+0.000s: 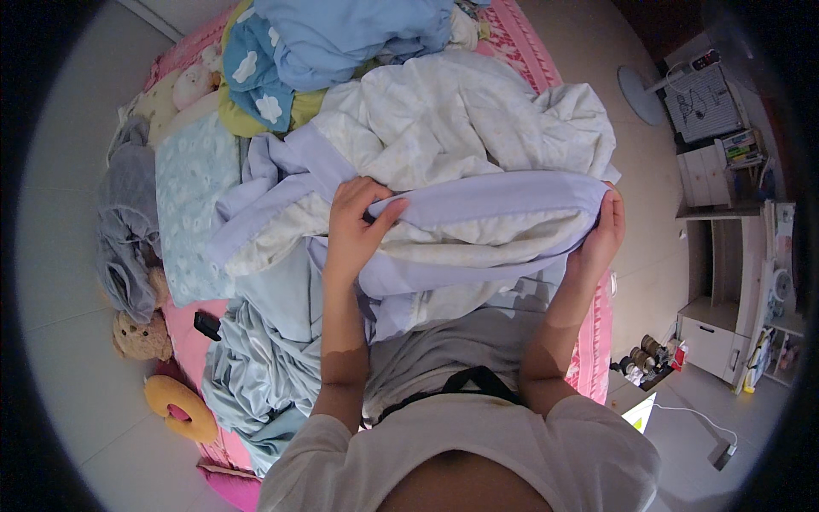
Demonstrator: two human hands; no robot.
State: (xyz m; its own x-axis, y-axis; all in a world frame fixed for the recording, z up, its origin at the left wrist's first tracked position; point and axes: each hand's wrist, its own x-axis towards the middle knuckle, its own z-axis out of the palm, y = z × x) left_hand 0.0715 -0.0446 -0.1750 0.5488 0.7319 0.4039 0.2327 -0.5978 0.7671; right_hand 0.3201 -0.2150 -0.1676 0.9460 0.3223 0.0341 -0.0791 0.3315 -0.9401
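A white quilt (452, 111) with a pale lavender border lies bunched across the bed in front of me. My left hand (357, 220) pinches the lavender border (503, 194) near the middle of the quilt, thumb pointing right. At the right, my right hand (604, 232) grips a rounded end of the same border, its fingers curled over the edge. Between both hands the border is stretched in a long strip, with folds of white fabric sagging beneath it. Rumpled grey-blue bedding (264, 358) is spread to the left of my left forearm.
A light blue pillow (192, 196), grey plush fabric (128, 226), a teddy bear (141, 334), an orange ring cushion (179, 411) and a small black object (206, 325) lie at the left. Blue bedding (358, 43) is heaped at the far side. A white cabinet (712, 341) stands right.
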